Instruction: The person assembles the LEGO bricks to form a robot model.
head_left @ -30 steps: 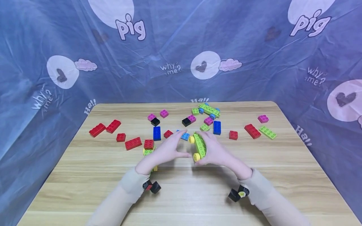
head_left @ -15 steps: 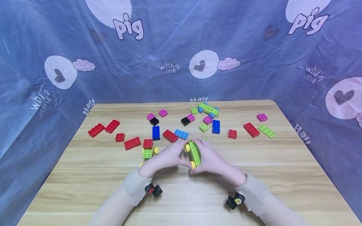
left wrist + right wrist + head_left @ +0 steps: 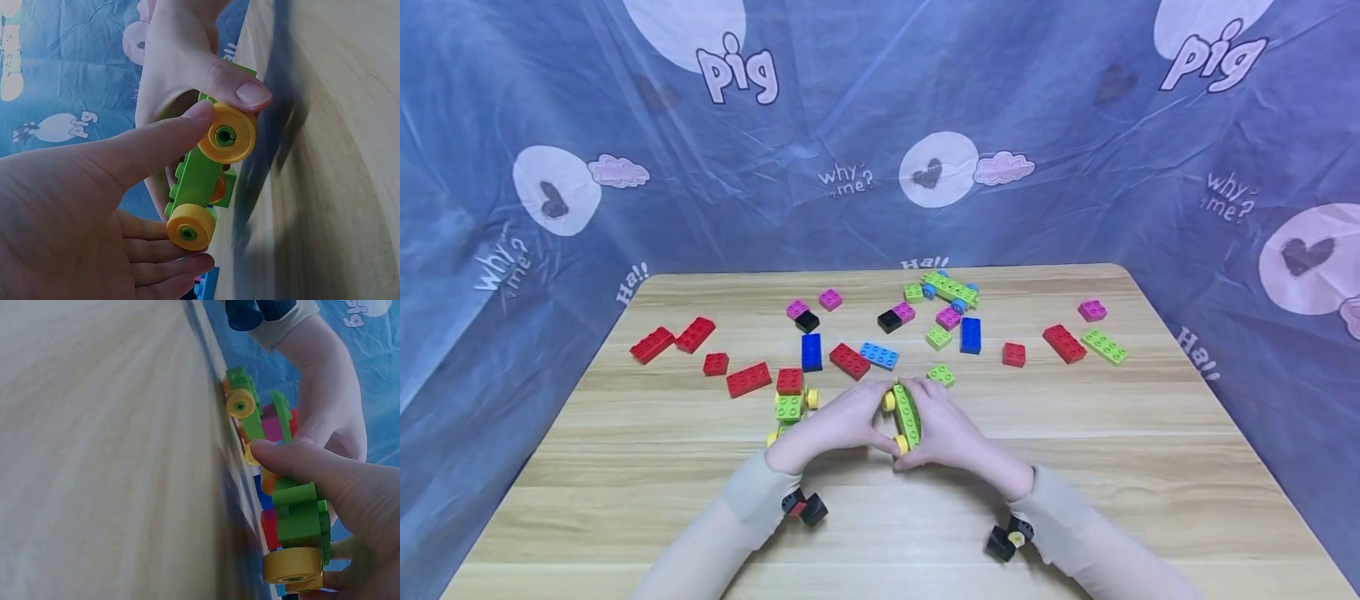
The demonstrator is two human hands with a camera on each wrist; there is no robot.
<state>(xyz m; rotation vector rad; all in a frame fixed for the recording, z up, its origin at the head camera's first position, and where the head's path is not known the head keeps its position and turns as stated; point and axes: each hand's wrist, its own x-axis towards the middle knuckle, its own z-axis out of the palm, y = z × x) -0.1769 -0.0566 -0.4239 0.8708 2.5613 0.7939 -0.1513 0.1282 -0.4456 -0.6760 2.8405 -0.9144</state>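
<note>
one green wheeled base (image 3: pixel 907 414), studs up, held between two hands; long axis runs away from the person, far end leaning slightly left. right hand (image 3: pixel 947 429): grips from the right side, thumb at the near end, fingers toward the far end; the base lies closer to this palm. left hand (image 3: pixel 852 416): spread in a wide pinch across the wheeled side, thumb at the near yellow wheel (image 3: pixel 901 445), fingers at the far yellow wheel (image 3: pixel 890 402), with a gap before the palm. key relation: base crosswise between facing palms, both hands in contact. whether its wheels touch the table (image 3: pixel 910 533): cannot tell. left of the grip, beside the left wrist and partly hidden: one built vehicle (image 3: pixel 788 407), red block on top. just beyond the right fingers: one lime block (image 3: pixel 940 375). beyond the left fingers: one light blue brick (image 3: pixel 880 356).
</note>
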